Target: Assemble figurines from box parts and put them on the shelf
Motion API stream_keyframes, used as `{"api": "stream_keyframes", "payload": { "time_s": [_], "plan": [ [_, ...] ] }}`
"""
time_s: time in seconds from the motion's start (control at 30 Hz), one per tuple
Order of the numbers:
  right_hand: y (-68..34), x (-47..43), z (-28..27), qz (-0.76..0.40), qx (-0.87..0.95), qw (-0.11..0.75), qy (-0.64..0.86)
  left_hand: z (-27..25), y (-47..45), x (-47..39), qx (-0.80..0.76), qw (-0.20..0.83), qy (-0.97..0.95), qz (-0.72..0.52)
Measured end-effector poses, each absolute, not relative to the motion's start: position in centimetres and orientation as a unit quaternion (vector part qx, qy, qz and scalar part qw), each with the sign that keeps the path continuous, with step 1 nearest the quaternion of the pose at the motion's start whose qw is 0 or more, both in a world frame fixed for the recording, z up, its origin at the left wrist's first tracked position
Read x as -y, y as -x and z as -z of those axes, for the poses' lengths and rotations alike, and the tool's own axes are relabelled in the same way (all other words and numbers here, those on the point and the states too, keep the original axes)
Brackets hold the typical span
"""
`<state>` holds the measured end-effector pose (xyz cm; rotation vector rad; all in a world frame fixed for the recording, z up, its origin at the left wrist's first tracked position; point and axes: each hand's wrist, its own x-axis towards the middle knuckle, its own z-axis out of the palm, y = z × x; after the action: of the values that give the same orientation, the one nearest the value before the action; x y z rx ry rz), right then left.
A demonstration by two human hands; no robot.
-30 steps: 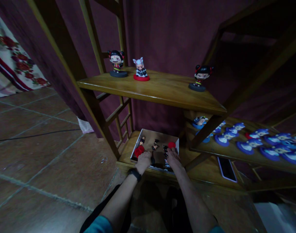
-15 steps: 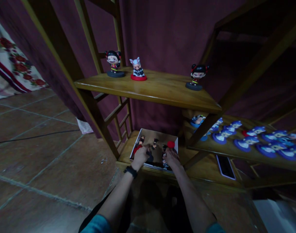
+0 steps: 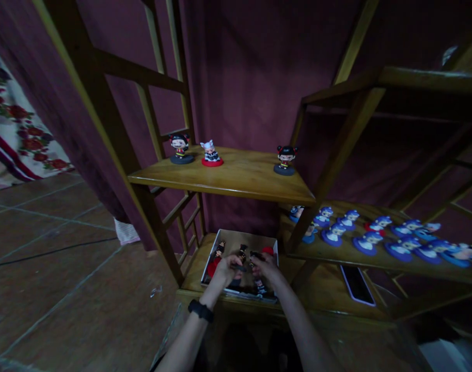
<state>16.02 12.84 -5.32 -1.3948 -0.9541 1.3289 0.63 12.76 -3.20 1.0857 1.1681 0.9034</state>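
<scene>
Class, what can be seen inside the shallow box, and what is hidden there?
The box holds small figures and, at left and right, red pieces. The left hand and right hand hide whatever lies beneath them.

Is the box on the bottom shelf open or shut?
Open: no lid covers the box, and figurines show inside its low walls.

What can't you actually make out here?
All in the head view:
1. What the left hand and right hand may be gripping: too small and dark, partly covered by fingers.
2. The red round base: partly hidden by the right hand.
3. One blue-based figurine: partly behind the shelf post.
4. The pale object: blurred, cut off by the bottom edge.
</scene>
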Motion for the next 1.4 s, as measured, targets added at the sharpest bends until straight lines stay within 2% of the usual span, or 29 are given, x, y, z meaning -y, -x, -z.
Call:
{"api": "stream_keyframes", "payload": {
  "time_s": [0.13, 0.37, 0.77, 1.13, 1.4],
  "plan": [
    [-15.7, -12.6, 4.0, -0.596, 0.303, 0.514, 0.536, 2.2, -0.6, -12.4, -0.463, 0.605, -0.482, -0.433],
    [-15.6, -11.8, 2.2, -0.595, 0.320, 0.541, 0.501, 1.9, -0.7, -11.9, -0.462, 0.662, -0.417, -0.418],
    [-15.6, -11.7, 2.0, -0.600, 0.338, 0.559, 0.461, 3.5, -1.1, -13.4, -0.470, 0.554, -0.497, -0.474],
    [-15.0, -12.0, 2.9, -0.530, 0.426, 0.543, 0.493, 3.2, -1.2, -12.9, -0.465, 0.496, -0.588, -0.439],
    [-15.0, -12.6, 3.9, -0.452, 0.497, 0.530, 0.518, 3.6, -1.4, -13.1, -0.473, 0.507, -0.558, -0.456]
  ]
}}
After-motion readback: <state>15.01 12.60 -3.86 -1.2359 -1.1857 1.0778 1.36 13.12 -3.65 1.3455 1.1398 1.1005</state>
